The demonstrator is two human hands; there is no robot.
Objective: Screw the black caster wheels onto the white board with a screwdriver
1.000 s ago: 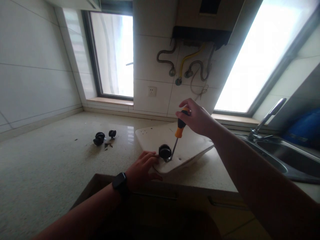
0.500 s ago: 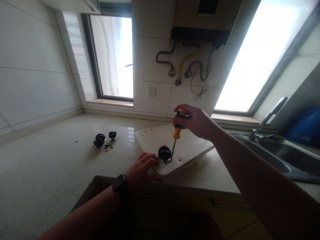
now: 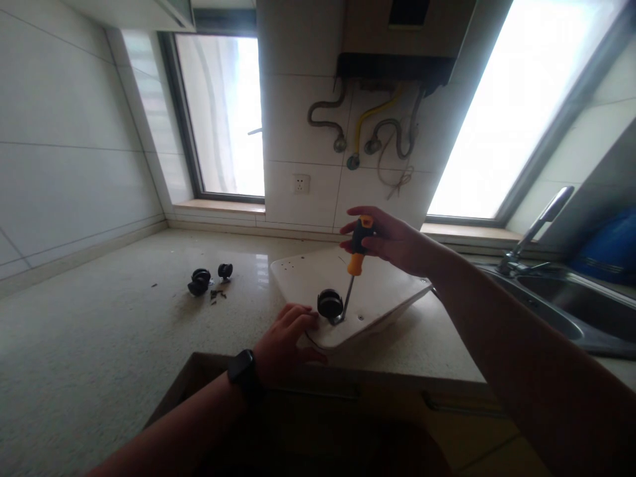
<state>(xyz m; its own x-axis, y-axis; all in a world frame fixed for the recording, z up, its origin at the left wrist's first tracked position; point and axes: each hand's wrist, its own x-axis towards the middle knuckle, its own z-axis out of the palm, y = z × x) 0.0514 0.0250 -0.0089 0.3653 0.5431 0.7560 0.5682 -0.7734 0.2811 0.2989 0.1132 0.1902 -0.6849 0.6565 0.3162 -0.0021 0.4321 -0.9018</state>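
My right hand (image 3: 385, 240) grips a screwdriver (image 3: 354, 264) with an orange and black handle, its fingers partly loose around the upper part. The shaft slants down to the metal mounting plate of a black caster wheel (image 3: 329, 303). That caster stands on the upward-facing side of a white box-like piece (image 3: 372, 281), near its front corner. With fingers on top and the thumb at the side edge, my left hand (image 3: 288, 334) holds this corner, close to the caster. Whether the tip sits in a screw is too small to tell.
Several black casters (image 3: 199, 281) lie on the speckled countertop (image 3: 124, 331) to the left, beside small dark screws (image 3: 214, 295). A sink (image 3: 541, 308) with a faucet (image 3: 536, 228) is at the right. Pipes (image 3: 377, 126) hang on the wall behind.
The fingers of my right hand have shifted and loosened on the screwdriver handle. Its tip stays beside the caster, and my left hand keeps its hold. The view has moved slightly.
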